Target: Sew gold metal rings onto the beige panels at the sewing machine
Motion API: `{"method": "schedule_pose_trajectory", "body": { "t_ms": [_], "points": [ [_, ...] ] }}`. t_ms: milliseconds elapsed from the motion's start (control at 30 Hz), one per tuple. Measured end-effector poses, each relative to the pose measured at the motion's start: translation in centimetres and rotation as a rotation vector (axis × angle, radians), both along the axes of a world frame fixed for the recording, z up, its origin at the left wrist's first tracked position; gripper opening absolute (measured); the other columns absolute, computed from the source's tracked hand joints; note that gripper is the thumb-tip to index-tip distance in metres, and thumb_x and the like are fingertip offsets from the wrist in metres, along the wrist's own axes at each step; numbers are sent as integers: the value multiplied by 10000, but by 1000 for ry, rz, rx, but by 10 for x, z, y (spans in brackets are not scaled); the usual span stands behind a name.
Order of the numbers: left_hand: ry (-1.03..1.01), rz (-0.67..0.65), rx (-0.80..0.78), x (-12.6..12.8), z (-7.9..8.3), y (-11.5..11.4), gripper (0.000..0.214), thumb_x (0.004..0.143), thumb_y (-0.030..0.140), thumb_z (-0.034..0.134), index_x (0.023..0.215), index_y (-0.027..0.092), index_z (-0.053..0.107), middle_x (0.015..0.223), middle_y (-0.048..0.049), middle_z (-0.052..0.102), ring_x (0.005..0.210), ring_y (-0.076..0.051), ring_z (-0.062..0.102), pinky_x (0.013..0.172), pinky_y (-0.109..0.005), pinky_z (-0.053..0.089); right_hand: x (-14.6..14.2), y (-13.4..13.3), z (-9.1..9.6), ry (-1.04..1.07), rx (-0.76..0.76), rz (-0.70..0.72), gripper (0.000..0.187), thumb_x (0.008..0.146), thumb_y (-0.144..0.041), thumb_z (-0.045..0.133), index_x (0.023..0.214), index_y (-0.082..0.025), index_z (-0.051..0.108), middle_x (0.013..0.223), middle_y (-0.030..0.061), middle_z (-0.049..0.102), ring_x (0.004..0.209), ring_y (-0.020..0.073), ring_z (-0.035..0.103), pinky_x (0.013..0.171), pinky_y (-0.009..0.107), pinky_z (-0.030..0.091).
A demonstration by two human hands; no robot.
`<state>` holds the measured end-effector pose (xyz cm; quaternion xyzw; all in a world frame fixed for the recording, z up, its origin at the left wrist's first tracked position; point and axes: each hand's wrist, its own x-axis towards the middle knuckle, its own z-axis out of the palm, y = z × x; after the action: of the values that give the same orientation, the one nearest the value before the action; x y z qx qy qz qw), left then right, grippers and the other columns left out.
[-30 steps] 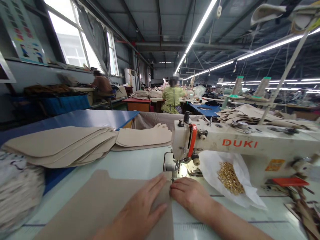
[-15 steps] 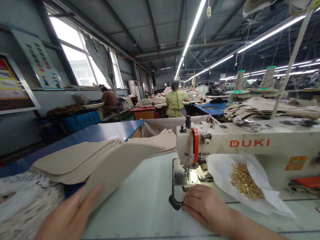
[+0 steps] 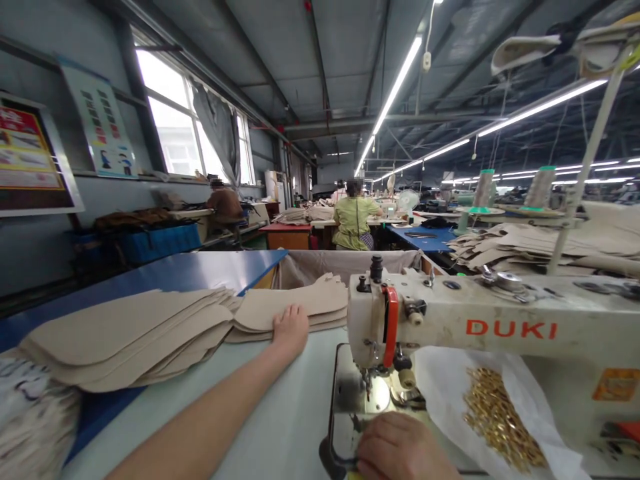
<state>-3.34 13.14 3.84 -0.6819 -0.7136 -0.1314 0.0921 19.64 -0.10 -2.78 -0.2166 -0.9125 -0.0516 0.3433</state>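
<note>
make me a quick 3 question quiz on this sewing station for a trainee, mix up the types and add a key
1. Multiple choice: what is the left hand resting on?
A) thread cones
B) a stack of beige pieces
C) a wall poster

2. True or false: the gold-coloured pieces lie on a white sheet.

3. Fill in: the red lettering on the sewing machine reads ____.

Key: 1. B; 2. true; 3. DUKI.
</note>
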Motion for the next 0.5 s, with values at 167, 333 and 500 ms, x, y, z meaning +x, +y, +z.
{"method": "schedule_pose_trajectory", "body": {
  "t_ms": [167, 333, 500],
  "points": [
    [39, 17, -22, -6, -31, 4, 389, 918, 390, 408, 1180, 133, 538, 1284, -178, 533, 1225, -297, 448, 987, -506, 339, -2, 0, 2, -22, -58, 16, 238, 916, -229, 414, 748, -198, 580, 669, 15, 644, 643, 136, 603, 616, 209, 465],
    [58, -34, 2, -14, -31, -17, 510, 889, 419, 410, 1296, 115, 453, 1389, -187, 442, 1305, -286, 367, 1048, -460, 281, -1, -2, 2, 29, -101, 54, 235, 917, -214, 399, 787, -198, 594, 691, 28, 650, 666, 143, 604, 634, 209, 478],
    [97, -39, 108, -44, 2, -46, 485, 858, 326, 484, 1303, 137, 449, 1423, -152, 407, 1322, -268, 347, 1084, -417, 253, 3, -9, 7, 32, -216, 48, 205, 903, -177, 414, 836, -206, 605, 746, 36, 658, 731, 156, 612, 693, 219, 476]
  ]
}}
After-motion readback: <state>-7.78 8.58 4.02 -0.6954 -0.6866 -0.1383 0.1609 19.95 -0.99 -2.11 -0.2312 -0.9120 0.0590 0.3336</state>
